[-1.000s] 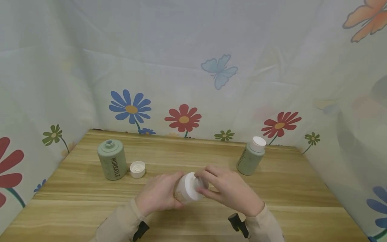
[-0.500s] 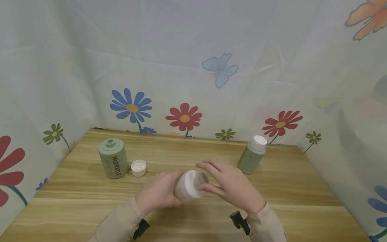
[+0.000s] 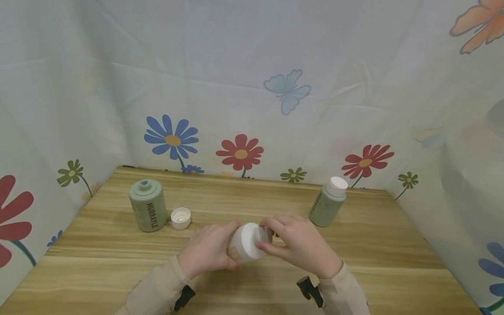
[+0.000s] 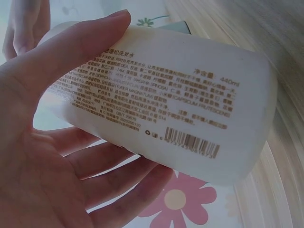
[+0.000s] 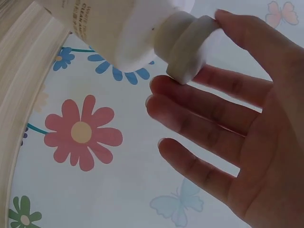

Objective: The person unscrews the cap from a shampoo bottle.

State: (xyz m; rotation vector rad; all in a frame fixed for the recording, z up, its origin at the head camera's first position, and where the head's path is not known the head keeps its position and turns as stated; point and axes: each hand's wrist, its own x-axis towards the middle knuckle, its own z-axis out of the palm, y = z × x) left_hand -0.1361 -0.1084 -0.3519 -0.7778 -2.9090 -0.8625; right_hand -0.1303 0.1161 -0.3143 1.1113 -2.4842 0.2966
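My left hand [image 3: 208, 251] grips the body of a white shampoo bottle [image 3: 239, 246], tilted with its neck end toward the right. In the left wrist view, the thumb lies across the printed back label [image 4: 156, 90], while the fingers support the underside. At the neck end is a white cap [image 5: 192, 50]. My right hand [image 3: 301, 245] pinches this cap between the thumb on one side and the fingers on the other. The right wrist view shows the little finger [image 5: 197, 166] apart from the cap.
On the wooden table [image 3: 378, 262], a green bottle [image 3: 148, 208] with an uncovered neck stands at the left. Beside it lies an upturned white cap [image 3: 180, 218]. A second green bottle [image 3: 327, 204], white-capped, stands at the right. Flowered cloth [image 3: 220, 100] surrounds the table.
Half a second ago my right fingers were spread off the cap; now they have come back in around it. The left hand and bottle stay nearly where they were.
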